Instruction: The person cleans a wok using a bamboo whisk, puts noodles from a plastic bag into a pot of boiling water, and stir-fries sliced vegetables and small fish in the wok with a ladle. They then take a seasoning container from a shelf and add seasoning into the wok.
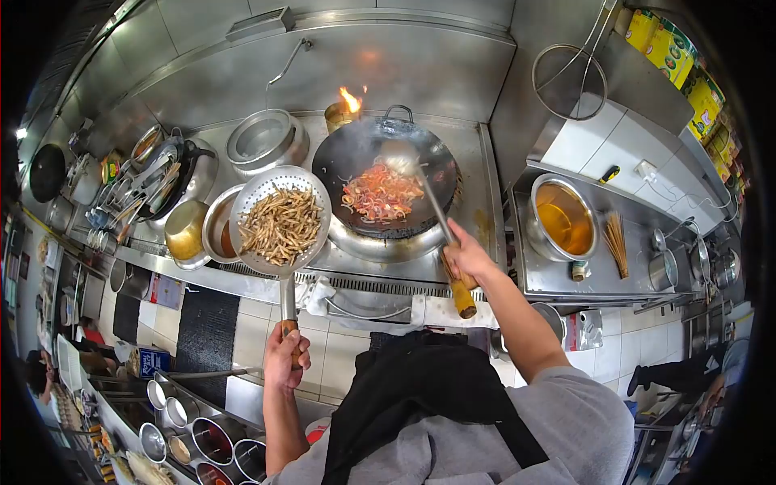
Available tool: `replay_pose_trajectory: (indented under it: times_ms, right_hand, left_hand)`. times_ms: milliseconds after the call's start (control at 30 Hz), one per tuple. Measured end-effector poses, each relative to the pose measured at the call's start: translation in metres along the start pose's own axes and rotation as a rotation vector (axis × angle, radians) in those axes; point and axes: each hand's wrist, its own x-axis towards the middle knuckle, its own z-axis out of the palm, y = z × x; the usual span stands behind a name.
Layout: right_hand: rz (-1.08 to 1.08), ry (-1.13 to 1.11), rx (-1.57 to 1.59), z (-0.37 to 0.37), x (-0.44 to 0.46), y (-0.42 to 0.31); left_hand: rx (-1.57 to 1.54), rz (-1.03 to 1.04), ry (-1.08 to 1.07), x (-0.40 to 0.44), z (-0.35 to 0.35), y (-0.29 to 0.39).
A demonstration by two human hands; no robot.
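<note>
My left hand is closed round the wooden handle of a perforated strainer ladle. Brown fried strips, whose kind I cannot make out, fill its bowl, left of the wok. My right hand grips the long handle of a cooking ladle, with the wooden end below the fist. The ladle's head is inside the black wok, at the far edge of a heap of sliced red and pale vegetables. Haze rises from the wok.
A flame burns behind the wok. Left stand a lidded pot, a brass-coloured pot and a utensil pile. Right, a steel pot of amber liquid stands beside a bundle of sticks. A wire skimmer hangs above.
</note>
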Motion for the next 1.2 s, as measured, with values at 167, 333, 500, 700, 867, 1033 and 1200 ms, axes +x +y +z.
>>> replay_pose_trajectory:
  times_ms: [167, 333, 500, 700, 867, 1033, 1200]
  right_hand:
    - [-0.074, 0.448, -0.248, 0.032, 0.042, -0.003]
    - [0.011, -0.023, -0.025, 0.034, 0.028, 0.000]
    - [0.024, -0.074, -0.365, 0.046, -0.067, -0.042]
    - [0.107, -0.040, -0.731, 0.006, -0.043, 0.007]
    - [0.068, 0.267, -0.929, 0.004, -0.002, 0.013]
    - [0.100, 0.231, -1.001, 0.026, -0.055, 0.037]
    - [-0.059, 0.014, -0.936, 0.031, -0.026, 0.021]
  left_hand:
    - [-0.004, 0.018, 0.071, 0.002, -0.018, -0.008]
    - [-0.029, 0.006, 0.124, 0.004, -0.029, -0.007]
    - [-0.032, 0.008, 0.137, -0.001, -0.041, -0.001]
    - [-0.029, 0.005, 0.163, 0.007, -0.044, -0.001]
    - [-0.062, -0.020, 0.124, 0.020, -0.029, 0.009]
    - [-0.063, -0.003, 0.086, 0.023, -0.026, 0.007]
    - [0.000, -0.002, 0.031, 0.030, -0.031, 0.009]
